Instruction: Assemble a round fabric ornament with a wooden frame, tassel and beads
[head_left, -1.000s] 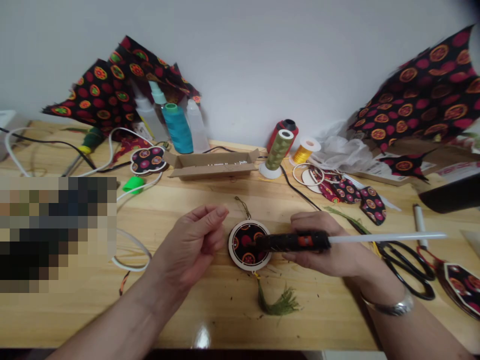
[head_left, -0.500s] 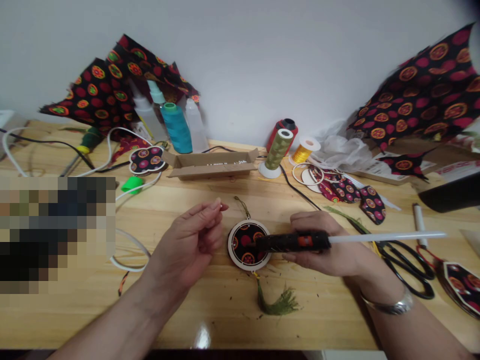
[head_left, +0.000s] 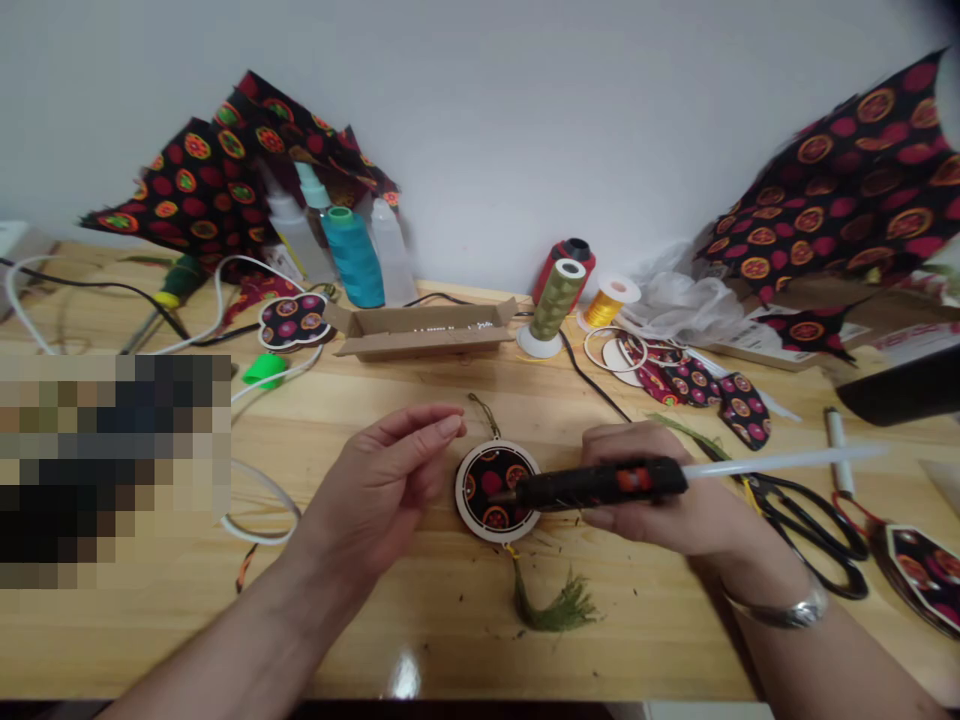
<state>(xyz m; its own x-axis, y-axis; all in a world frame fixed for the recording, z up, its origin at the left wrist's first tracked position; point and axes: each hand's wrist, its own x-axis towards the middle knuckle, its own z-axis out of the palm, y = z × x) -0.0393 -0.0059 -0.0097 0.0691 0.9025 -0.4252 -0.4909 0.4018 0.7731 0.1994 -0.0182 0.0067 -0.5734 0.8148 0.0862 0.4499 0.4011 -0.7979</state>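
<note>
My right hand (head_left: 645,480) is wrapped round a black hot glue gun (head_left: 600,485) with a long translucent glue stick out of its back end. The gun's nozzle points left, over the round pendant (head_left: 491,475), which lies flat on the table. Patterned dark fabric fills the pendant's pale wooden ring. A cord loop (head_left: 484,408) sticks out at its top and a green tassel (head_left: 551,600) hangs from its bottom. Left of the pendant, my left hand (head_left: 401,470) is raised with thumb and forefinger pressed together. Anything between those fingertips is too small to make out.
A long open cardboard box (head_left: 427,335) stands behind the pendant, near thread spools (head_left: 556,305). Black-handled scissors (head_left: 814,535) lie by my right wrist. Fabric pieces and hoops (head_left: 615,350) sit at the back right, bottles (head_left: 391,255) at the back left. Cables cross the left side.
My left hand's fingertips have moved slightly right, toward the pendant's cord loop, and its fingers have straightened somewhat. The glue gun has shifted slightly right, showing its nozzle more clearly.
</note>
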